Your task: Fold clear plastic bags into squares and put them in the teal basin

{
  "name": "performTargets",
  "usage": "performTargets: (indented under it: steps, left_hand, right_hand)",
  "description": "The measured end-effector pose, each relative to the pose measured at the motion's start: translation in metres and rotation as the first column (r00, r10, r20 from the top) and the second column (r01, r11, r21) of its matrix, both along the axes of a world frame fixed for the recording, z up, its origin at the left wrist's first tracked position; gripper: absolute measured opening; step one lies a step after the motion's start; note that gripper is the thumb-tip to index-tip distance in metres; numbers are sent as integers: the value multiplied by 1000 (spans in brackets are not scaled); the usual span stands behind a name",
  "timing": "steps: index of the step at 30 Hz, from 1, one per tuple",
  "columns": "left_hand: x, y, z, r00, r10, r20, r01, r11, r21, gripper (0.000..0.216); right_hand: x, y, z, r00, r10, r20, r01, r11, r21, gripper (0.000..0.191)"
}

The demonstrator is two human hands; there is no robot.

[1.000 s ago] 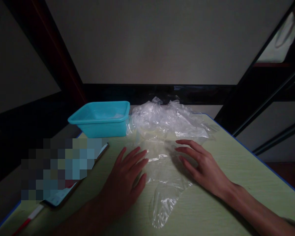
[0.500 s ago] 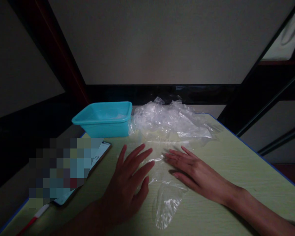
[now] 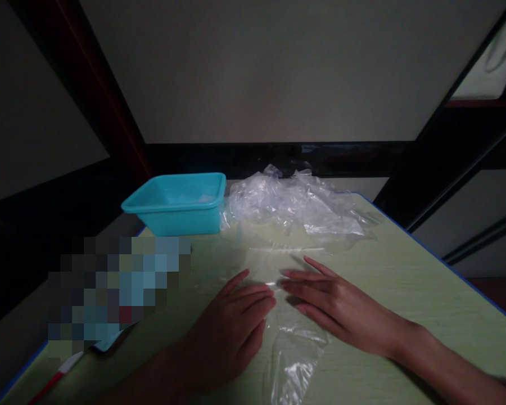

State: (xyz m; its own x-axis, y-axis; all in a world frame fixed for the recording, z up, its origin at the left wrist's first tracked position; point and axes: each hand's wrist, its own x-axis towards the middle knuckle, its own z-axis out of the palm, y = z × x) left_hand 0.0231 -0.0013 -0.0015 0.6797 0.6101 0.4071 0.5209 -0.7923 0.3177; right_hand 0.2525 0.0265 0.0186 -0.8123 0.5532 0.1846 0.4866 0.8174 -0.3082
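Observation:
A thin sheet of clear plastic film (image 3: 297,363) lies flat on the table between my hands, crossed by fold lines. Its near end narrows and runs past the bottom of the view; whether it is a bag is not plain. My left hand (image 3: 236,329) rests palm down on its left side, fingers stretched and close together, the thumb partly tucked under. From the right, my right hand (image 3: 331,298) lies open over the film, fingers straight and pointing left. The fingertips of both hands nearly meet at a fold. Behind them sits a crumpled heap of clear plastic (image 3: 293,199).
A turquoise plastic basin (image 3: 179,221) stands at the back left, touching the heap, with something pale inside. A phone-like device (image 3: 109,340), mostly blurred out, lies at the left beside a red and white stick (image 3: 61,372). The pale green table (image 3: 409,281) has a blue edge.
My left hand has come down onto the film and moved right, its fingers drawing together. The film has slid a little toward me. My right hand has barely moved.

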Motion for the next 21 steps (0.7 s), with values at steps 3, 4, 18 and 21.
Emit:
performTargets:
  steps: [3, 4, 18, 21]
  left_hand:
    - [1, -2, 0, 1000, 7, 6, -7, 1000, -5, 37]
    - [2, -3, 1, 1000, 6, -10, -6, 1000, -11, 37]
    - [1, -4, 5, 921, -44, -387, -34, 981, -192, 56]
    - [1, -5, 6, 914, -59, -402, -24, 980, -200, 56]
  right_hand:
    - [0, -2, 2, 998, 53, -30, -51, 997, 54, 30]
    - [0, -2, 2, 997, 66, -42, -62, 995, 81, 30]
    - [1, -1, 0, 996, 59, -65, -44, 976, 215, 29]
    - [1, -1, 0, 997, 44, -56, -32, 981, 192, 29]
